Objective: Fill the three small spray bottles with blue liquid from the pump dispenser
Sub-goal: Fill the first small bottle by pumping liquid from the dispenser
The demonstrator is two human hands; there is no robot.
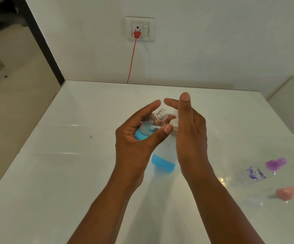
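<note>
Where walls meet, white table [54,173].

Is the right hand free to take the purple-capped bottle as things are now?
Probably yes. The right hand only presses the pump with straight fingers and grips nothing, and the table between it and the purple-capped bottle looks bare.

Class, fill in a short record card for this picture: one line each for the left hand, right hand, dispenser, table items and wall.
Left hand: grips a small clear bottle, uncapped, tilted, partly filled with blue liquid
Right hand: fingers straight, resting on the white pump head
Pump dispenser: little blue liquid left at the bottom
Table items: purple cap, flower-printed bottle, pink cap, at right
Wall: socket with red plug
</note>
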